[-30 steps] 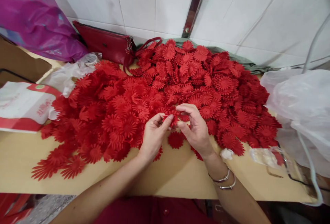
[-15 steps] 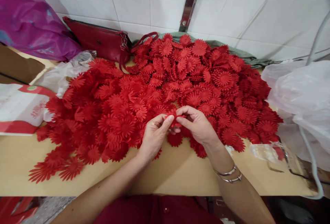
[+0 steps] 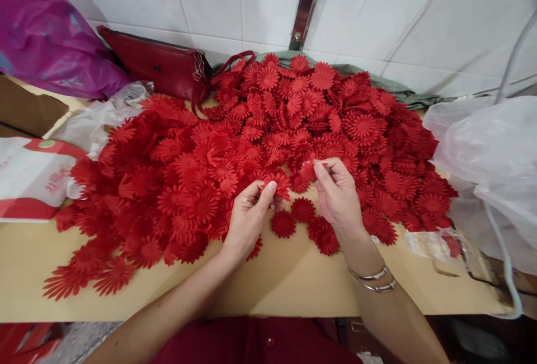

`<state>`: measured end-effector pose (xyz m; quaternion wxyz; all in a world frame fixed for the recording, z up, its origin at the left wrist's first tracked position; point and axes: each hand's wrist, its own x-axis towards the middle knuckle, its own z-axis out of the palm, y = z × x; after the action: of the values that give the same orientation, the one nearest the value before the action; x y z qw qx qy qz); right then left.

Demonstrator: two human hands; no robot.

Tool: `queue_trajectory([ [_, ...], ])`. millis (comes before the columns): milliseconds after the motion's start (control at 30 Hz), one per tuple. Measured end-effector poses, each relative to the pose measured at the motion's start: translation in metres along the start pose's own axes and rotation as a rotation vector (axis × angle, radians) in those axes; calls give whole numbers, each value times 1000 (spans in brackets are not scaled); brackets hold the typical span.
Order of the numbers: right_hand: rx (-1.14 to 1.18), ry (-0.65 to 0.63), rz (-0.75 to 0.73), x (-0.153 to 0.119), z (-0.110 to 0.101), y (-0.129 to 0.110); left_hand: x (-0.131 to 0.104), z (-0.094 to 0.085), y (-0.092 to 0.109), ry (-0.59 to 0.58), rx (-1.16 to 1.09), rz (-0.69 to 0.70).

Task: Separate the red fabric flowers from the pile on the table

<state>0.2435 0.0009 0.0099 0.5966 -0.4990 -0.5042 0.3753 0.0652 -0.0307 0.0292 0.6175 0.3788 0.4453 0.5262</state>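
Note:
Between the thumb and fingers of my left hand (image 3: 248,216) is a red fabric flower (image 3: 278,183), its petals spread to the right. My right hand (image 3: 340,196), with two silver bangles on the wrist, pinches another red flower piece (image 3: 309,170), partly covered by the fingers. A gap separates the two hands. Below and between them, loose red flowers (image 3: 284,223) lie on the wooden table (image 3: 268,280). A big heap of the same red flowers (image 3: 302,101) rises behind both hands.
A dark red handbag (image 3: 157,65) leans on the tiled wall at the back left. Purple plastic (image 3: 54,34) and a white-and-red packet (image 3: 36,176) are at the left. White plastic bags (image 3: 495,146) and a pale cable (image 3: 503,258) stand at the right.
My hands have come apart. The right one moved up and right with a flower piece, while the left keeps its flower almost in place. A loose flower on the table is now uncovered.

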Motion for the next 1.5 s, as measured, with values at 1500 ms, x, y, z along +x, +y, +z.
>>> queue_trajectory([
  [1500,-173,-311,-1,-15,19,-9,-2,2,-11,-167,-110,-172],
])
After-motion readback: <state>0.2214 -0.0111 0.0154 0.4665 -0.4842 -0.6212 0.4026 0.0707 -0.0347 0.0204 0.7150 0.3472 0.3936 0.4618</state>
